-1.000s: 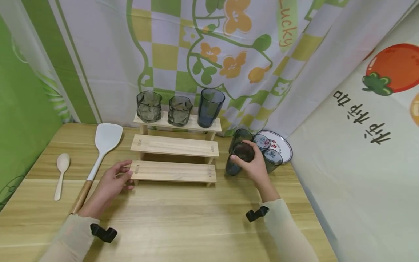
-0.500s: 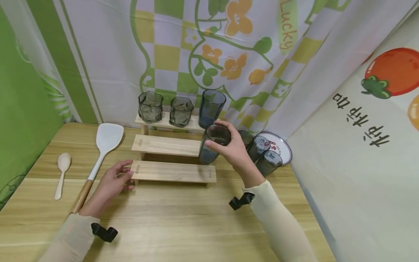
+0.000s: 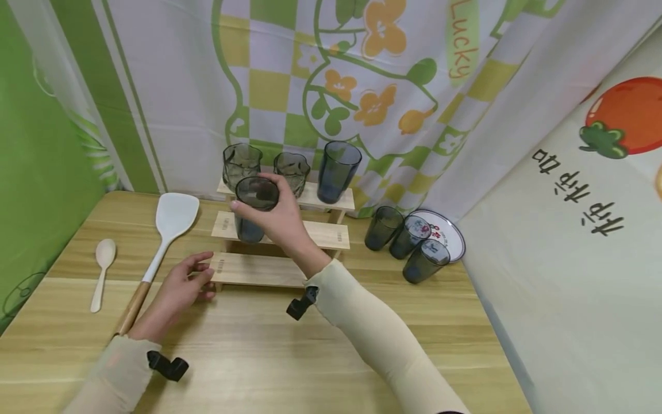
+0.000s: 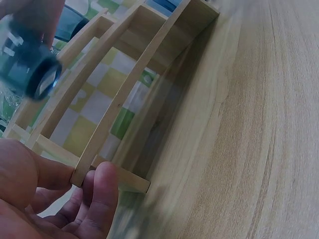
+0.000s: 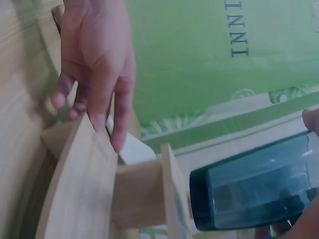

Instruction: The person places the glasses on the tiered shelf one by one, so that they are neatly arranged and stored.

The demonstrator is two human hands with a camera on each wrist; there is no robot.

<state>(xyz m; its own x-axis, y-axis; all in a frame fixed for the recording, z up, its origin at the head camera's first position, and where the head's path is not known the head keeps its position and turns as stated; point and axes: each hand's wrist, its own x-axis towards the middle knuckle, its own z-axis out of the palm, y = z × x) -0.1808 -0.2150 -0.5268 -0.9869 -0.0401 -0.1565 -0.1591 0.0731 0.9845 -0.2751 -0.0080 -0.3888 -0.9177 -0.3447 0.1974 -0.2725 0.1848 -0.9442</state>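
My right hand point(image 3: 283, 221) grips a tall blue-grey drinking glass point(image 3: 249, 225), thumb on one side and fingers round the other. That glass point(image 5: 254, 184) is held in front of the left part of the middle tier of a three-tier wooden shelf point(image 3: 326, 233); whether its base touches the board cannot be told. With thumb and fingers, my left hand point(image 3: 181, 290) pinches the left end of the lowest board point(image 4: 107, 117). Along the top tier stand two wavy glasses, one at the left point(image 3: 242, 161) and one beside it point(image 3: 293, 172), plus a tall glass point(image 3: 338, 172).
Right of the shelf stand three tall glasses, a rear one point(image 3: 384, 228), a middle one point(image 3: 410, 237) and a front one point(image 3: 426, 261), by a patterned plate point(image 3: 454, 236). A white spatula point(image 3: 176, 215) and a small spoon point(image 3: 105, 256) lie left. A curtain point(image 3: 170, 103) hangs behind.
My right hand has carried the tall glass from the group at the right leftward to the middle tier's left part. My left hand stays at the lowest board's end.
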